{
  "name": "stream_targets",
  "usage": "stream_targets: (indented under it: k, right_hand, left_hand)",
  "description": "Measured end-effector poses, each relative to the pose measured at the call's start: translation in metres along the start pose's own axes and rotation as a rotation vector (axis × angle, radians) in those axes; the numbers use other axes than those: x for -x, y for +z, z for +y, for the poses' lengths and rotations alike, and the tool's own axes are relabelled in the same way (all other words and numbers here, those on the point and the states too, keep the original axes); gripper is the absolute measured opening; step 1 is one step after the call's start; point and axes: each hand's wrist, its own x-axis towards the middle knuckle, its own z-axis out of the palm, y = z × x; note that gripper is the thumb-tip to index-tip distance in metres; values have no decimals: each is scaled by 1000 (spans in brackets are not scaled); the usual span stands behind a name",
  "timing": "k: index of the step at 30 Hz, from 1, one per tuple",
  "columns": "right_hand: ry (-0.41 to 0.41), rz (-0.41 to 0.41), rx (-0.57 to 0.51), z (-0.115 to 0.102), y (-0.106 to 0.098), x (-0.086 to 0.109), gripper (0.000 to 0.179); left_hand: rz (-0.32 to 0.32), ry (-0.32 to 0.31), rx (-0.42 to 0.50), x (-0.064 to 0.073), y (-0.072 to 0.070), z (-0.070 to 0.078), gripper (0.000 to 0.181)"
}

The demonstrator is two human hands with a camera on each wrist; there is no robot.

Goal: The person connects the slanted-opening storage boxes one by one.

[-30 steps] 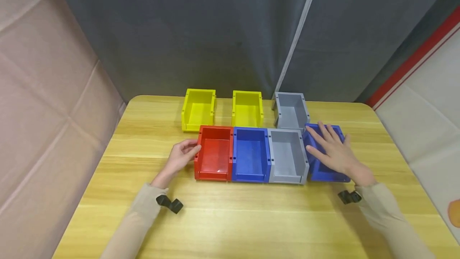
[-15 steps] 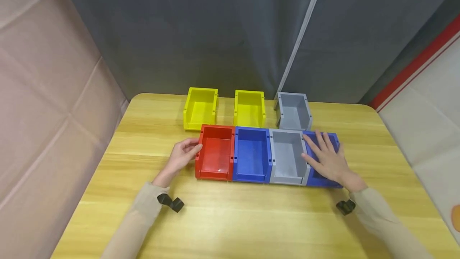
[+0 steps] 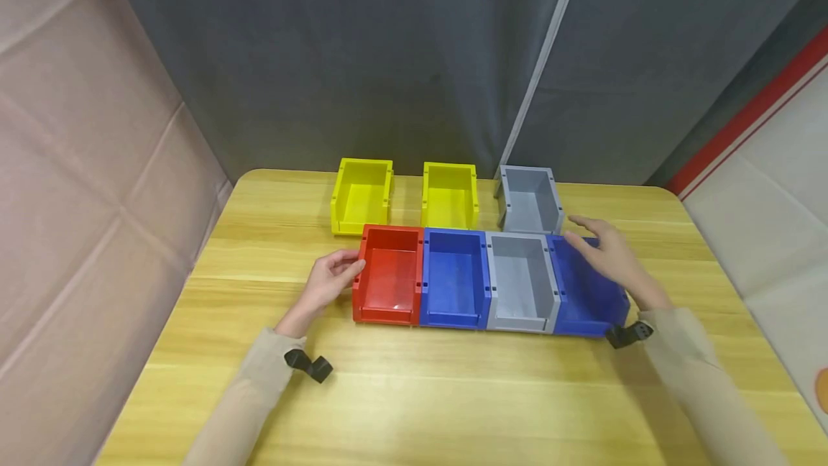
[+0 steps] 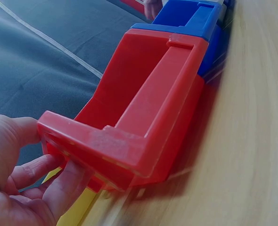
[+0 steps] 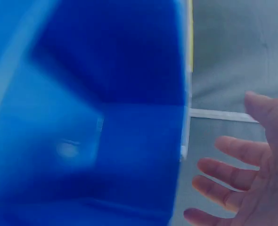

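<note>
My left hand (image 3: 328, 282) pinches the left side wall of a red storage bin (image 3: 389, 275). In the left wrist view the thumb is at the red bin's rim, with the fingers (image 4: 70, 186) tucked under its edge. Joined in a row to its right are a blue bin (image 3: 455, 279), a grey bin (image 3: 521, 286) and a second blue bin (image 3: 582, 290). Fingers spread loosely, my right hand (image 3: 611, 254) hovers over the far right of that last blue bin, holding nothing. The right wrist view has this blue bin (image 5: 134, 141) blurred and close, with the hand beside it.
Behind the row stand two yellow bins (image 3: 362, 196) and another grey bin (image 3: 530, 196), near the back edge of the wooden table (image 3: 414, 394). A dark curtain (image 3: 356, 56) hangs behind the table, and pale cloth walls flank it.
The rightmost blue bin, tilted earlier, has come level against the grey bin under my right hand. That hand has then lifted off it, up and to the right. My left hand stays put.
</note>
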Motion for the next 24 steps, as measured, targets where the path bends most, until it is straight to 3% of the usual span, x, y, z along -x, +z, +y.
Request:
stream_targets:
  k: [9,24]
  right_hand:
    - [178,-15,-148,2,-13,-41,53]
    - [444,-33,-447,27,-11,-93,64]
  left_hand:
    - [11,-10,-18,1,1,1,35]
    - [4,-29,-5,0,0,1,36]
